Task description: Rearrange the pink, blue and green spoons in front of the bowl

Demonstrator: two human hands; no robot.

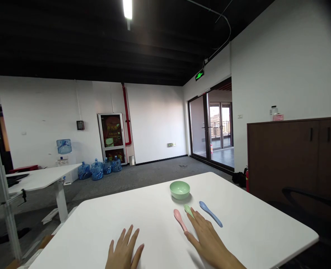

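My left hand (125, 250) lies flat and open on the white table (260, 224), holding nothing. My right hand (207, 237) rests open on the table with its fingers stretched forward. Its fingers cover the handle of a green spoon (188, 210), and its thumb lies beside the handle of a pink spoon (180, 219). A blue spoon (210, 213) lies just right of the hand, apart from it. A pale green bowl (180, 189) stands upright beyond the spoons.
A dark wooden cabinet (294, 157) stands at the right, with a dark chair (308, 201) near the table's right corner. Another white desk (39, 177) is at the left. Blue water jugs (98, 170) line the far wall by glass doors (211, 129).
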